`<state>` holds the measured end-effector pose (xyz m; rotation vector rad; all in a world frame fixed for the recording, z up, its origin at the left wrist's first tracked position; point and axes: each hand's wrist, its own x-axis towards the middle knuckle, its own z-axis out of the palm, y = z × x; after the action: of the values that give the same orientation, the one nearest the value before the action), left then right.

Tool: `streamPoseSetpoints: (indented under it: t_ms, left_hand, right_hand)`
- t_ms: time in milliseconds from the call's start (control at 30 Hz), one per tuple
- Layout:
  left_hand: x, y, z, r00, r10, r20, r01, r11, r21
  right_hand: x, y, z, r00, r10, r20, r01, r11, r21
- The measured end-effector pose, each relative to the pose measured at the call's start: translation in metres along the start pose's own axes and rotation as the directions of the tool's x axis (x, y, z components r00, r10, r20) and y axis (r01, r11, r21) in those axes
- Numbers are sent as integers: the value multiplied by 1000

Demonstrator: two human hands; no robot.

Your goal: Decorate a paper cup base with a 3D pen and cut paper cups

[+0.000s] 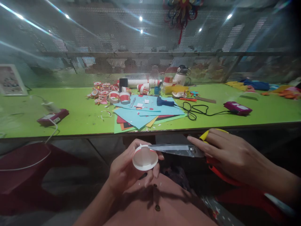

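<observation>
My left hand [124, 171] holds a small paper cup [145, 158] above my lap, its pale inside facing me and its rim partly cut. From the right, my right hand [231, 155] grips the yellow and red handles of large scissors [174, 149]. The blades lie almost together, with their tip at the upper edge of the cup. My right index finger stretches along the scissors near the pivot.
On the green table [77, 121] are coloured paper sheets [138, 117], cut cups [124, 97], a blue glue gun [166, 102] with a looped black cord, and purple power sockets [238, 108]. A dark red stool [25, 175] stands at the left.
</observation>
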<state>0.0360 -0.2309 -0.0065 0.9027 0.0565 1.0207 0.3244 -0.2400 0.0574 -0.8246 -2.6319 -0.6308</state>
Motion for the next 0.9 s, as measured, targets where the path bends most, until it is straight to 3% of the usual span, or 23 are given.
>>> streamPoseSetpoints:
  t_ms: [533, 900]
  left_hand:
    - [-1, -7, 3, 998, -21, -66, 20, 1000, -17]
    - [-1, -7, -1, 997, -54, -60, 52, 998, -40]
  right_hand:
    - [-13, -3, 21, 999, 7, -42, -9, 998, -58]
    - [-10, -2, 16, 1000, 31, -7, -31, 999, -31]
